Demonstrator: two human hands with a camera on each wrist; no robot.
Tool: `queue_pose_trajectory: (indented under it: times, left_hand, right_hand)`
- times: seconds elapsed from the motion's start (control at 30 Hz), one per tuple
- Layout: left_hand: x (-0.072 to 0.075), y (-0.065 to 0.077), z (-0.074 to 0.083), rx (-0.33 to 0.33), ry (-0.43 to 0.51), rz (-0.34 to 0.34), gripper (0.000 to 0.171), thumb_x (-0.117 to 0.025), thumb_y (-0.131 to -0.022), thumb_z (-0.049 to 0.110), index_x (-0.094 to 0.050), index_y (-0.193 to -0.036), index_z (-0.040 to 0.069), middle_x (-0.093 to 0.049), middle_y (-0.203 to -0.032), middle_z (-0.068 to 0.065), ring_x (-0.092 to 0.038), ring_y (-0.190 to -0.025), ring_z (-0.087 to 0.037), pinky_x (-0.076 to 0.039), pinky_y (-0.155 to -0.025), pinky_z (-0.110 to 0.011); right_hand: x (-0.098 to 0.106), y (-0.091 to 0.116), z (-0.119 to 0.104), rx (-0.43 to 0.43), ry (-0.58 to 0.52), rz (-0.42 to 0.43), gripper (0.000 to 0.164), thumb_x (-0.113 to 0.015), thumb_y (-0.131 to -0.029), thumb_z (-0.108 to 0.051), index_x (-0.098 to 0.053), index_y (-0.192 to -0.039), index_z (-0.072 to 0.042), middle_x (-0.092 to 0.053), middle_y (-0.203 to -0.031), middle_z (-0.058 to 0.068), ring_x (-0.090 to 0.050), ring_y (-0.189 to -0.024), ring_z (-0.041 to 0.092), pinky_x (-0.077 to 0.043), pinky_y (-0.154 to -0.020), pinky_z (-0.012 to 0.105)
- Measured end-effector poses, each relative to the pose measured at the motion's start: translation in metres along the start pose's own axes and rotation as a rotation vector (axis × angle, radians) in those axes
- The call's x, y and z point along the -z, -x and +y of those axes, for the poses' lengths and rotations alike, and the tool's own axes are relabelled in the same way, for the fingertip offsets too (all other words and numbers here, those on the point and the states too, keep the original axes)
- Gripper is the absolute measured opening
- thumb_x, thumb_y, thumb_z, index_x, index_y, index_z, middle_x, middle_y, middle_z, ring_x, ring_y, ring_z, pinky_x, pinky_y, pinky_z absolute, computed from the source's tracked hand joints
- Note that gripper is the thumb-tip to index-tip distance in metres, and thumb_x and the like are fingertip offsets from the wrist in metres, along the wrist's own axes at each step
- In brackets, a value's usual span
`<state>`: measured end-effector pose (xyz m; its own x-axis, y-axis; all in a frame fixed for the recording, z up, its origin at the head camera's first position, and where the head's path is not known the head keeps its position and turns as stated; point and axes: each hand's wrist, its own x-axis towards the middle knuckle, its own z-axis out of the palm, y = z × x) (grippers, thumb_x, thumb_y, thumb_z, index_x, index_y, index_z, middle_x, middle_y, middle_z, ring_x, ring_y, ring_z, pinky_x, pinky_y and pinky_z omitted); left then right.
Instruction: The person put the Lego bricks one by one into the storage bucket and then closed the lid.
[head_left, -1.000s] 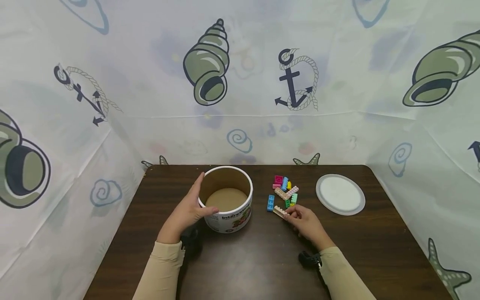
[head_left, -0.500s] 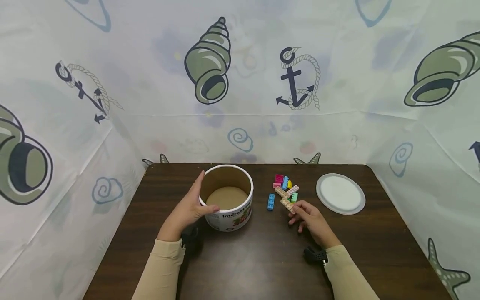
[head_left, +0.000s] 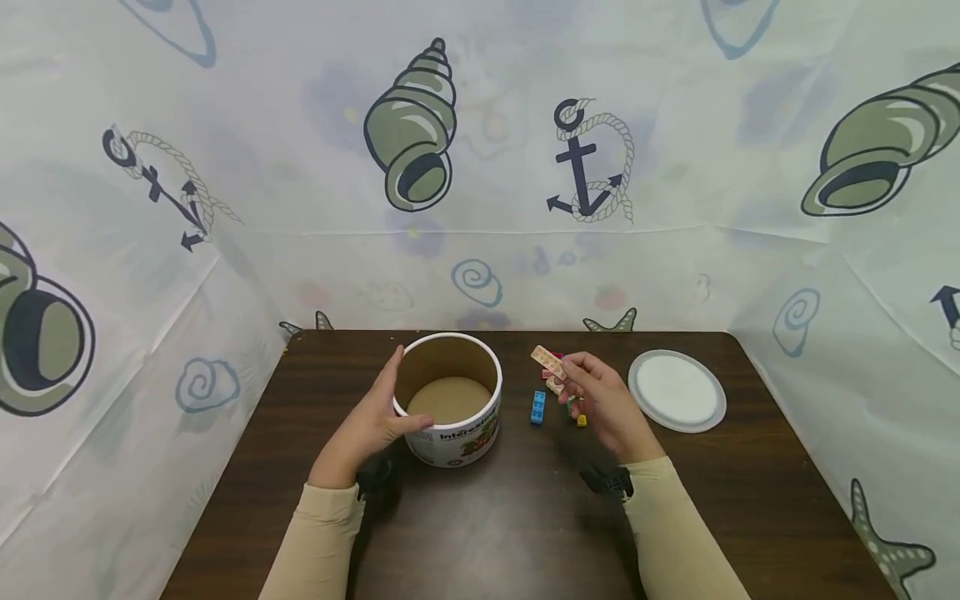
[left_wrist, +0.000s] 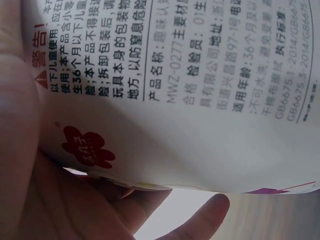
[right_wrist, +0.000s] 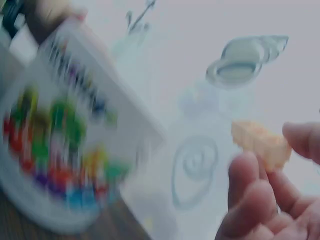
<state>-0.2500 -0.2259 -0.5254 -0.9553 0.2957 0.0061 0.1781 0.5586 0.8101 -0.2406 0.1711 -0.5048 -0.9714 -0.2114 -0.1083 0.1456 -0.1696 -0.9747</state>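
A white round tub [head_left: 468, 442] with a printed label stands left of centre on the table, its brown inside bare in the head view. My left hand [head_left: 363, 429] grips its left side, thumb at the front rim. In the left wrist view the fingers reach round the printed wall [left_wrist: 165, 130]. My right hand [head_left: 606, 408] pinches a peach toy building brick [head_left: 547, 360] between thumb and fingers, raised above the table to the right of the tub. A blue brick [head_left: 537, 407] lies below it, and other bricks are partly hidden behind the right hand.
A round white lid [head_left: 677, 390] lies right of the right hand on the dark wooden table [head_left: 495, 533]. A small yellow brick [head_left: 581, 421] shows under the right hand. Printed cloth [head_left: 495, 167] surrounds the table at the back and sides.
My right hand has lifted the peach brick off the table and carried it up and left, over the other bricks. The left hand stays on the tub.
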Motion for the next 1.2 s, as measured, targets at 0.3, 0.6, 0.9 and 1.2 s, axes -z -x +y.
queue_pose_trajectory:
  times: [0.3,0.6,0.9,1.2]
  left_hand:
    - [0.002,0.007,-0.003,-0.002,-0.007,-0.001,0.137,-0.094,-0.084,0.05,0.004,-0.177,0.029,-0.006,-0.183,-0.021,-0.021,-0.164,-0.05,-0.03,-0.125,-0.073]
    - [0.003,0.002,-0.001,-0.025,0.009,-0.004,0.136,-0.093,-0.085,0.048,0.003,-0.177,0.023,-0.01,-0.181,-0.025,-0.025,-0.162,-0.051,-0.032,-0.124,-0.073]
    - [0.003,0.0,-0.002,-0.012,0.027,0.004,0.136,-0.094,-0.085,0.047,0.003,-0.177,0.023,-0.01,-0.181,-0.024,-0.026,-0.162,-0.05,-0.032,-0.125,-0.071]
    - [0.001,0.0,0.002,-0.019,0.023,0.003,0.136,-0.094,-0.085,0.047,0.001,-0.177,0.02,-0.01,-0.18,-0.025,-0.025,-0.162,-0.052,-0.031,-0.126,-0.071]
  right_hand:
    - [-0.062,-0.016,-0.023,0.001,-0.139,-0.121,0.019,-0.063,-0.112,-0.03,-0.061,-0.121,-0.013,-0.067,-0.097,-0.002,-0.063,-0.071,0.009,-0.048,-0.056,0.021]
    - [-0.104,-0.039,-0.036,-0.031,-0.136,-0.177,0.014,-0.064,-0.111,-0.023,-0.063,-0.121,-0.012,-0.064,-0.101,0.002,-0.065,-0.072,0.011,-0.05,-0.057,0.021]
    - [-0.124,-0.053,-0.04,-0.071,-0.117,-0.184,0.007,-0.065,-0.111,-0.023,-0.067,-0.11,-0.016,-0.065,-0.098,0.001,-0.058,-0.066,0.01,-0.046,-0.052,0.02]
    - [-0.123,-0.049,-0.039,-0.065,-0.001,-0.199,0.017,-0.067,-0.11,-0.03,-0.067,-0.115,-0.014,-0.067,-0.103,0.003,-0.057,-0.07,0.013,-0.045,-0.052,0.022]
